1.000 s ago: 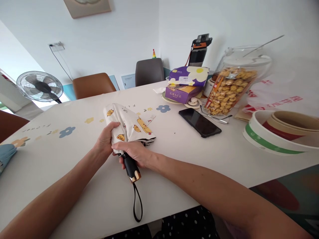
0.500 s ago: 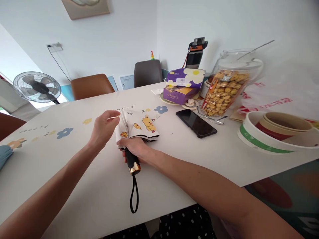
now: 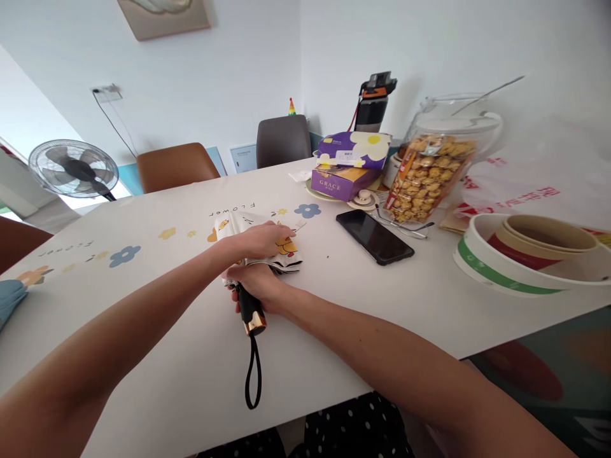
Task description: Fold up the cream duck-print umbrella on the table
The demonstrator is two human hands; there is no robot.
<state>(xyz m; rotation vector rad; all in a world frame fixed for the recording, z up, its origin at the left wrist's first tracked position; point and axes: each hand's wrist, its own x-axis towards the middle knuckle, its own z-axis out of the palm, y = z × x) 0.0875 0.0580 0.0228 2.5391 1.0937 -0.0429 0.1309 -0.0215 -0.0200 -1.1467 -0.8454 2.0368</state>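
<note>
Currently | black strap loop [image 3: 253, 374] nearest | right hand [image 3: 260, 281] wrapped round the umbrella [image 3: 245, 296] (where handle [image 3: 249, 309] meets canopy [image 3: 228, 226]) | left hand [image 3: 264, 241] across the printed canopy, grip impossible to tell | umbrella at near side of tabletop [image 3: 191, 369], phone [image 3: 375, 236] rightward | brown chair [image 3: 177, 166] beyond

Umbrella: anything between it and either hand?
Nothing visible. The left hand lies on the canopy of the umbrella, though whether it grips is unclear; the right hand is closed around it just above the black handle. The phone lies off to the right, apart from the umbrella and both hands.
</note>
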